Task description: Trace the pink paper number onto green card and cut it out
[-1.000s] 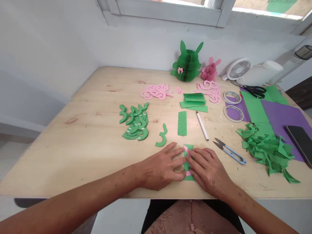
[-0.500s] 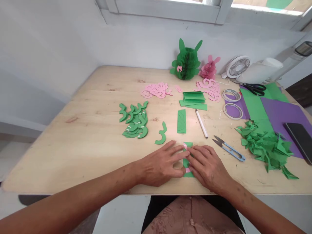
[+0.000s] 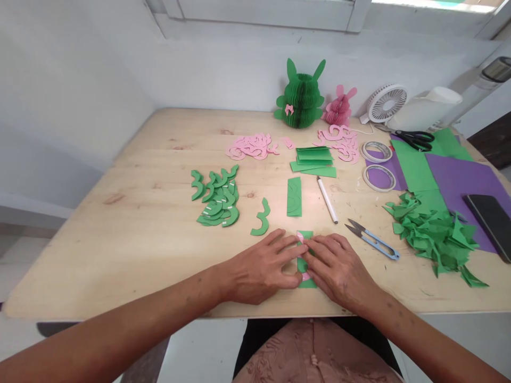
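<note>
At the table's front edge lies a green paper strip (image 3: 307,284) with a curvy pink paper cutout (image 3: 305,276) on top of it. My left hand (image 3: 261,270) reaches in from the left, fingers stretched out and spread, the tips pressing on the cutout. From the other side my right hand (image 3: 339,270) lies with extended fingers over the strip's right part. Both hands meet near the middle and cover much of the cutout. A single wavy green cutout (image 3: 261,223) is just beyond my left hand. Thread snips (image 3: 373,240) lie to the right of my right hand.
Behind are a marked green strip (image 3: 294,197), a white pen (image 3: 328,201) and folded green strips (image 3: 314,156). Piled green cutouts (image 3: 219,202) lie left, green scraps (image 3: 439,234) right. Tape rolls (image 3: 379,178), black scissors (image 3: 415,140), a phone (image 3: 487,221) and a fan (image 3: 386,103) stand farther right.
The camera view has shifted slightly. Both hands stay in nearly the same pose on the pink cutout and green strip; no object has visibly moved on the table.
</note>
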A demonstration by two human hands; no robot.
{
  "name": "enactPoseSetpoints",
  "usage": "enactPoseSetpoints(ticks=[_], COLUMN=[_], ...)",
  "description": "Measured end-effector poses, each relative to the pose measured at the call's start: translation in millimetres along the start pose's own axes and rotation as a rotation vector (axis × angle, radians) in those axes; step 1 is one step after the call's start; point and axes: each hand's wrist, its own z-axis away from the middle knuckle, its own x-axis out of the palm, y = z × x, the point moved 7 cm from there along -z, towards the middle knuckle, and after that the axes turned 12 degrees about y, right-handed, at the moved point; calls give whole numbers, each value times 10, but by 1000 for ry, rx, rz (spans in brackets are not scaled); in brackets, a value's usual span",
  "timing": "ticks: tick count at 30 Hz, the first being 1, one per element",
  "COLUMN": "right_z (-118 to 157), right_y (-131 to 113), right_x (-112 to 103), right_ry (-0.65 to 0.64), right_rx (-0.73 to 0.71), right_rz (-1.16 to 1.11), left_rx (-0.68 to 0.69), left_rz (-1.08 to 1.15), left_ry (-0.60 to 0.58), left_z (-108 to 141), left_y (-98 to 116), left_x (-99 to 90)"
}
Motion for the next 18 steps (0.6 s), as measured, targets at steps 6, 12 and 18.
enactPoseSetpoints(ticks=[6, 12, 18], right_z=[-17, -34, -27], right_y=[14, 8, 18], right_x=[-5, -29, -18], right_ry=[12, 19, -15], right_rx=[9, 7, 11], right_rz=[-13, -18, -20], left_rx=[-24, -26, -28], left_rz=[7, 4, -29], left_ry=[0, -34, -65], left_z=[-7, -5, -12], left_y=[-11, -6, 9], left_x=[0, 17, 21])
